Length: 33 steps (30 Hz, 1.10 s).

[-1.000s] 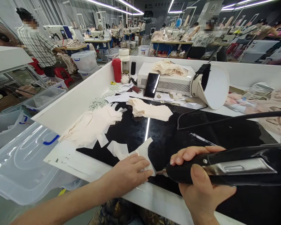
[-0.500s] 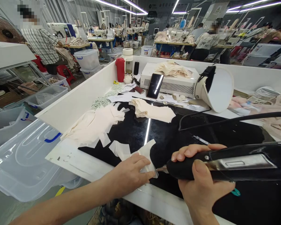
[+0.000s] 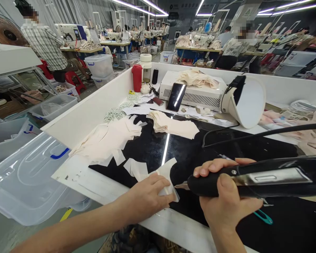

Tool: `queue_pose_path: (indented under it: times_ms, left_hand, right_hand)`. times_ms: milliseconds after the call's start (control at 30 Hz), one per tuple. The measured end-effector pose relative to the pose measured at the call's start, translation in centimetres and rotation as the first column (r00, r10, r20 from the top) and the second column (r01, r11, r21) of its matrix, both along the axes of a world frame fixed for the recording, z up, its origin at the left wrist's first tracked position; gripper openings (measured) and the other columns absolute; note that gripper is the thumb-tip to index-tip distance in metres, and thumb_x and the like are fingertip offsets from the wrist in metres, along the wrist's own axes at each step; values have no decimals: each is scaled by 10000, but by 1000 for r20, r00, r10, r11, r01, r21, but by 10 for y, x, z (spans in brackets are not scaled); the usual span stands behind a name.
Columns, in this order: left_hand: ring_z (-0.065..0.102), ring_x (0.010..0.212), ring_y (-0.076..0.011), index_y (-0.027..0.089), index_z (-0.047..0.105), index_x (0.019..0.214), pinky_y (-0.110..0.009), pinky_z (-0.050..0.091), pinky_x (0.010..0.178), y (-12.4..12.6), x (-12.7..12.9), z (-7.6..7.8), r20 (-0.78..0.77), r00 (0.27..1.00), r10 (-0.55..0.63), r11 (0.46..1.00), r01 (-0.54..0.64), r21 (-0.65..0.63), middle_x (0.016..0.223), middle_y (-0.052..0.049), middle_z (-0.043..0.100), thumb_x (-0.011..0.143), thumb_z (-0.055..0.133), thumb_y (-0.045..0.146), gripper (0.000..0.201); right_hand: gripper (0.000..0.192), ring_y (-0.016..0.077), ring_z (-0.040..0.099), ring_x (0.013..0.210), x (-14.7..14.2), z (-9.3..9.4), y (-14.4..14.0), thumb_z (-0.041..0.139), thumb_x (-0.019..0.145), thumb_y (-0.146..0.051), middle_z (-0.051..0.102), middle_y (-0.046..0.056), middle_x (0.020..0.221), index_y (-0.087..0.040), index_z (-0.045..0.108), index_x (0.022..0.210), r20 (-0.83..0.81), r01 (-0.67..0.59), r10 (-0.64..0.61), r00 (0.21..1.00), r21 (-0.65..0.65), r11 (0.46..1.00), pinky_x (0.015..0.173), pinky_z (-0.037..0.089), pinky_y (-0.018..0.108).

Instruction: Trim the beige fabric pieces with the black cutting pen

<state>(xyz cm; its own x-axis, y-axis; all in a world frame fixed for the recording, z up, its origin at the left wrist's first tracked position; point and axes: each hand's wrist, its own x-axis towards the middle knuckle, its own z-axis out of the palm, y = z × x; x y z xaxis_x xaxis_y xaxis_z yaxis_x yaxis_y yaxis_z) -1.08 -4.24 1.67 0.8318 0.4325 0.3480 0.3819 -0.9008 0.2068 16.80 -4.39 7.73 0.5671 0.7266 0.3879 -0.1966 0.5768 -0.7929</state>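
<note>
My left hand (image 3: pixel 150 191) presses and grips a cream fabric piece (image 3: pixel 170 172) near the table's front edge, fingers closed over its lower part. My right hand (image 3: pixel 223 196) is wrapped around a thick black handheld tool (image 3: pixel 208 184) with a silver plate on its side and a thin metal tip. That tip lies at the fabric's right edge, close to my left fingertips; whether it touches the cloth I cannot tell. Another cream piece (image 3: pixel 137 168) adjoins the held one on the left. Below the tool lies a teal thread snipper-like item (image 3: pixel 264 216), partly hidden.
Cream pieces spread in a loose pile (image 3: pixel 102 140) at left, with a neat stack (image 3: pixel 173 124) behind. Further back are a phone (image 3: pixel 176 96), a white vented box (image 3: pixel 195 91), a red bottle (image 3: pixel 137 78) and a white lamp-like cone (image 3: pixel 250 102). A black cable (image 3: pixel 274 131) crosses the right side.
The tool's tip has moved slightly up along the fabric's right edge. More of the teal item shows under the tool. My left hand has hardly moved.
</note>
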Motion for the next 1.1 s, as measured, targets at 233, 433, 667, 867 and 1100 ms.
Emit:
queue_pose_path:
  times_ms: [233,433,667,867,1100]
  left_hand:
    - [606,1167,-233,169,650,1229,-432,483,1108,-5,3,2,-16,1000,4,1000,-4,-23,1199,-132,619,1020,588,174,218]
    - [559,1288,-270,114,577,1334,-449,428,1172,-33,7,1,-51,996,73,997,-73,12,1286,-154,636,1005,663,346,412]
    - [605,1207,-246,90,610,1224,-386,470,1134,-14,5,9,-39,999,-31,999,30,-17,1193,-122,654,1036,615,336,310]
    - [624,1139,-248,164,639,1193,-435,517,1071,6,-2,5,-52,998,-45,996,41,-82,1187,-106,635,978,692,255,239]
    - [618,1156,-255,198,651,1252,-477,499,1100,6,-6,-1,-52,998,-41,991,34,-129,1249,-109,615,956,731,262,313]
  right_hand:
    - [340,145,615,596,-3,-3,-1,780,788,-154,655,-56,746,-250,591,1054,22,-28,28,999,-9,1000,546,562,308]
    - [296,147,597,622,3,-4,-13,787,809,-208,627,-48,762,-253,612,1042,90,-66,68,994,-23,998,551,561,300]
    - [215,145,584,633,6,-6,-23,778,839,-269,602,-40,770,-250,620,983,139,-56,61,988,-38,998,554,557,297]
    - [338,154,598,647,3,-6,-24,781,843,-233,624,-44,790,-272,602,1127,113,-72,73,991,-8,997,567,567,308]
    - [249,150,596,653,5,-7,-24,775,848,-247,617,-48,790,-262,618,1040,133,-70,73,988,-25,997,572,563,304]
